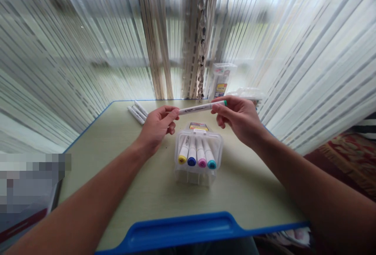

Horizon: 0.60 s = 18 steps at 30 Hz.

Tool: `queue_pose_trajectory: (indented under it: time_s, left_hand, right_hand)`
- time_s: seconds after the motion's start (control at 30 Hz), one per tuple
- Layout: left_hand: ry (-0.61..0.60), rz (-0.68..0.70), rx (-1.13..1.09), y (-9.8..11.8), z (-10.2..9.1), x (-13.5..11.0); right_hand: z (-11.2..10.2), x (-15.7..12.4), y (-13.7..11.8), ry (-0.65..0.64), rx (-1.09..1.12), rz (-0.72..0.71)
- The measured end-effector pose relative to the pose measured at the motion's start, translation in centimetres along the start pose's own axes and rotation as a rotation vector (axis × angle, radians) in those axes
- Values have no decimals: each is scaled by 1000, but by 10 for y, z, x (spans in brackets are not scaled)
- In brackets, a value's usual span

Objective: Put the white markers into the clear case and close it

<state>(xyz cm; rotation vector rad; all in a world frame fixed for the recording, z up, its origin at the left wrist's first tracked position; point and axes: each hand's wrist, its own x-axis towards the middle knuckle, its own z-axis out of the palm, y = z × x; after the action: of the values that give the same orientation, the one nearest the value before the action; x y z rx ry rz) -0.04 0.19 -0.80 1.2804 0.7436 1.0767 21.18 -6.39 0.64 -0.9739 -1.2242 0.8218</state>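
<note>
Both my hands hold one white marker (pixel 197 108) level above the table. My left hand (pixel 158 126) pinches its left end. My right hand (pixel 239 118) grips the other end, where a green cap shows by the thumb. Below the marker stands a clear plastic marker case (pixel 198 169) with several markers in it, capped yellow, blue, pink and teal. Its label faces away from me.
A pale green table (pixel 123 157) with a blue rim and a blue handle (pixel 182 231) at the near edge. A few loose white markers (pixel 136 112) lie at the far left. Two clear plastic cases (pixel 221 78) stand at the back by striped curtains. A patterned cushion (pixel 349 161) is on the right.
</note>
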Motion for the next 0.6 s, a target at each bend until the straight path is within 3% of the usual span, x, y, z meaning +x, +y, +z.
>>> queue_pose_trajectory:
  time_s: [0.13,0.3,0.47,0.6]
  left_hand:
    - [-12,196,-21,8,4,-7]
    - [-60,281,49,15,11,-17]
    - [-78,278,37,16,10,-17]
    - [-22,255,99,9,4,-9]
  right_hand:
    - [-7,7,10,50,117,201]
    - [-6,8,14,59,200,398]
    - [-5,7,13,63,209,420]
    - [-5,7,10,83,195,321]
